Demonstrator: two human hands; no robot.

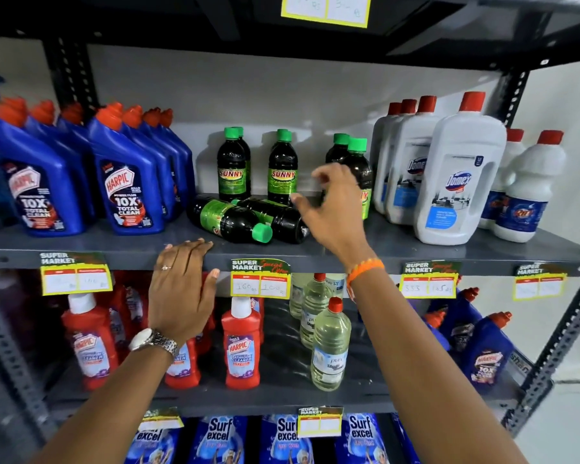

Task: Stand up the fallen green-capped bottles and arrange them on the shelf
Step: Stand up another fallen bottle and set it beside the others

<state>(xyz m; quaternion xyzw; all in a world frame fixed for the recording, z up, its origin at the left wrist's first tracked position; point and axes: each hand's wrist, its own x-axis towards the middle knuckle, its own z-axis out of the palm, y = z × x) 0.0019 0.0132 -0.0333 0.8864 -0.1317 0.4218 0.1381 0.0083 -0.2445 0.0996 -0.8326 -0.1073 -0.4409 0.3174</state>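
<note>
Green-capped bottles (230, 221) — two lay fallen; right hand (332, 209) hovered spread, left hand (181, 289) flat on shelf (399, 252) — best gripped mid-body.

dark bottles (230, 220) — green caps, grey shelf (399, 249)

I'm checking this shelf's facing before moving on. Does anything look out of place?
Yes. Two green-capped bottles lie on their sides at the shelf front: one with its cap toward the edge, another behind it. The rest stand upright. No spill shows.
</note>
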